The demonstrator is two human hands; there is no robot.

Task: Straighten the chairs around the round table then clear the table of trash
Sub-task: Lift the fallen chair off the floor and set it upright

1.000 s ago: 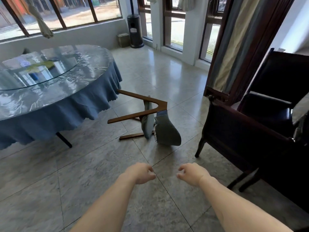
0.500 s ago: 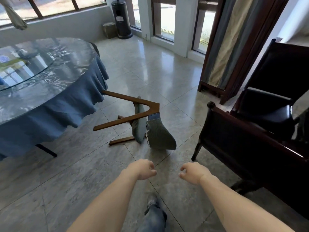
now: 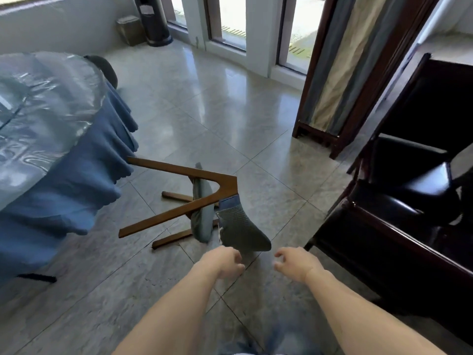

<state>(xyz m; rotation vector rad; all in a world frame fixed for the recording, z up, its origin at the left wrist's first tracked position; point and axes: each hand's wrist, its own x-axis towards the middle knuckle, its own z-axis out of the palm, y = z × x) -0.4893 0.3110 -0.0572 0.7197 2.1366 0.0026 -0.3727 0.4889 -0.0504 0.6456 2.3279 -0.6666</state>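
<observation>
A wooden chair (image 3: 179, 201) with grey-green cushions lies tipped over on the tiled floor, its legs pointing left toward the round table (image 3: 51, 139). The table wears a blue cloth under clear plastic and fills the left side; its top is mostly out of view. My left hand (image 3: 225, 261) hovers just below the chair's grey backrest cushion, fingers loosely curled and holding nothing. My right hand (image 3: 294, 262) is a little to the right, also loosely curled and empty. Neither hand touches the chair.
A dark wooden armchair (image 3: 399, 221) with a black seat stands close on the right. Curtains (image 3: 340, 67) on a dark frame hang behind it. Another chair's back (image 3: 105, 67) shows behind the table. A black stand (image 3: 153, 21) and a small box (image 3: 130, 29) sit by the far windows.
I have stepped closer to the fallen chair, so it now lies just ahead of my hands. The table has slid further left in view. Both hands stay loosely curled and empty.
</observation>
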